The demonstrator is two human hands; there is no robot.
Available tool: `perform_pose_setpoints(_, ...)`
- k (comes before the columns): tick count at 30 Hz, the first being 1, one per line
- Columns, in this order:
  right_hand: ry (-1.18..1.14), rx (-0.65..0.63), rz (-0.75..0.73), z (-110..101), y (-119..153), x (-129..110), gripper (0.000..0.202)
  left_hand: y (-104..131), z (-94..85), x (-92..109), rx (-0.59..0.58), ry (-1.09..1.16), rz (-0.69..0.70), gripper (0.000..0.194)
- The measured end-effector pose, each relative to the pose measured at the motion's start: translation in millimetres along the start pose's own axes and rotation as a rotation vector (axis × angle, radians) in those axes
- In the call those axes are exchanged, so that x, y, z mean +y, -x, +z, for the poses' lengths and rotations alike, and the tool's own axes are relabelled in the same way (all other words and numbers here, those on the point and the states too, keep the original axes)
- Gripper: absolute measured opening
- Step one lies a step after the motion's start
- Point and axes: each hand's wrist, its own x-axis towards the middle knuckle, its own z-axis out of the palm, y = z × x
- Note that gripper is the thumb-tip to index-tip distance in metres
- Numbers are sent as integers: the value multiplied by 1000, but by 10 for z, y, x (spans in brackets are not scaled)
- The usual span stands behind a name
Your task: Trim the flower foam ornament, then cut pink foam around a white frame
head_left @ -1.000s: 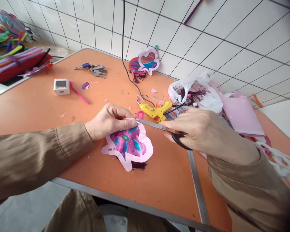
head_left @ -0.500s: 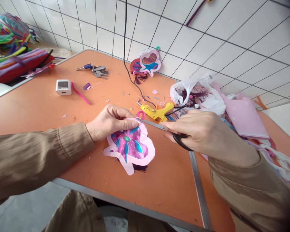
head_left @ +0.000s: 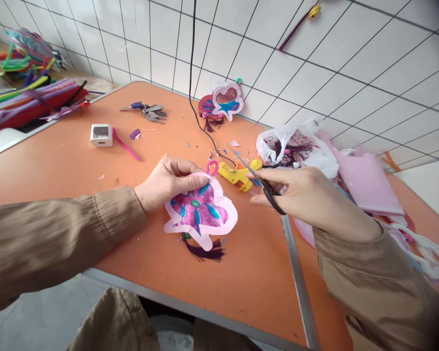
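Observation:
My left hand (head_left: pixel 173 181) pinches the upper left edge of a flower-patterned pendant (head_left: pixel 219 218) with a pale pink border, pink and blue shiny middle and a green bead at its centre. A pink loop (head_left: pixel 212 168) sticks up from its top, and a dark purple tassel (head_left: pixel 208 250) hangs out below. In my right hand (head_left: pixel 296 190) is a pair of scissors (head_left: pixel 256 174) with black handles, its blades pointing up and left, apart from the pendant. Behind the blades lies a yellow glue gun (head_left: pixel 236 176).
Keys (head_left: pixel 151 111), a white charger (head_left: pixel 101 135) and a pink stick (head_left: pixel 127 145) lie at the back left. Finished-looking pendants (head_left: pixel 227 101) lean against the tiled wall. A plastic bag (head_left: pixel 324 151) with tassels and a pink packet (head_left: pixel 368 180) are at right. Pipe cleaners (head_left: pixel 32 100) lie far left.
The scissors have come away from the pendant's top edge, and their tips now point further up. The pendant has tilted, showing more of the tassel beneath it.

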Motion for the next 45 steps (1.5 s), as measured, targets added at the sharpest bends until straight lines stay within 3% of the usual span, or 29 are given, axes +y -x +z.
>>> perform_pose_setpoints(5,73,-185,163,58,-49,-55,22,10,-8,-17,-15,13,-19,27)
perform_pose_setpoints(13,37,-412,181,164,-68,-154,22,10,5,6,-6,13,-38,44)
perform_pose_setpoints(19,244,-371,120,228,-37,-140,28,5,23,21,11,-26,-14,55)
perform_pose_setpoints(23,316,-330,112,270,-40,-240,29,-16,25,-9,6,-28,-6,42)
perform_pose_setpoints(29,283,-246,107,365,-51,-351,14,-15,29,1,14,-24,13,32)
perform_pose_setpoints(33,34,-337,139,390,-71,-305,6,-13,3,-5,5,-34,28,39)
perform_pose_setpoints(39,-532,-548,127,324,-122,-122,33,-26,-3,-14,-21,-97,41,55)
perform_pose_setpoints(41,-777,-477,126,344,-132,-126,30,-22,13,-18,-29,-147,61,54)
perform_pose_setpoints(45,-1144,-173,231,463,-157,-354,36,1,60,-34,-70,-313,119,51)
